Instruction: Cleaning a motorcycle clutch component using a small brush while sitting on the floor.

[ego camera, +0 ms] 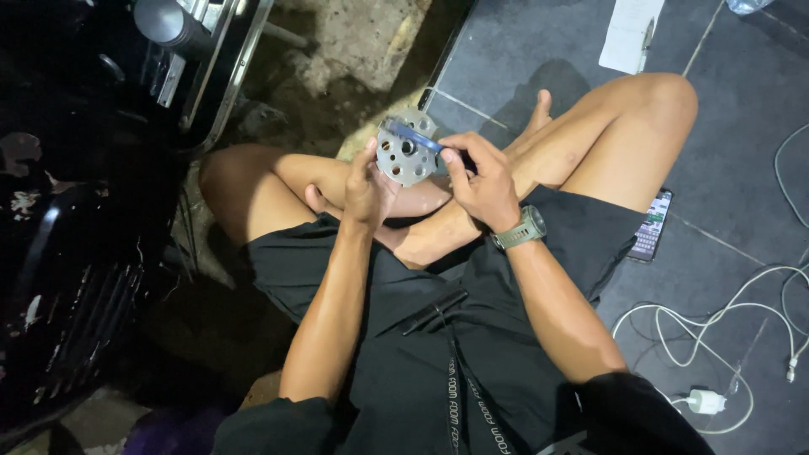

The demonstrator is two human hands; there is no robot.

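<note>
— What colour is the round metal part (404, 157)?
— Dull silver-grey, dotted with dark holes; the tool (413, 135) across it has a blue handle.
— And the clothing?
— Black shorts (404, 320), an olive-green wristwatch (522, 229).
— The floor (742, 109)?
— Dark grey tiles with pale seams, crossed by white cables (716, 320); a white paper (628, 34) lies there.

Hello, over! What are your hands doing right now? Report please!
Left hand grips round metal disc with holes. Right hand presses blue tool across its top. Nothing in the way.
</note>
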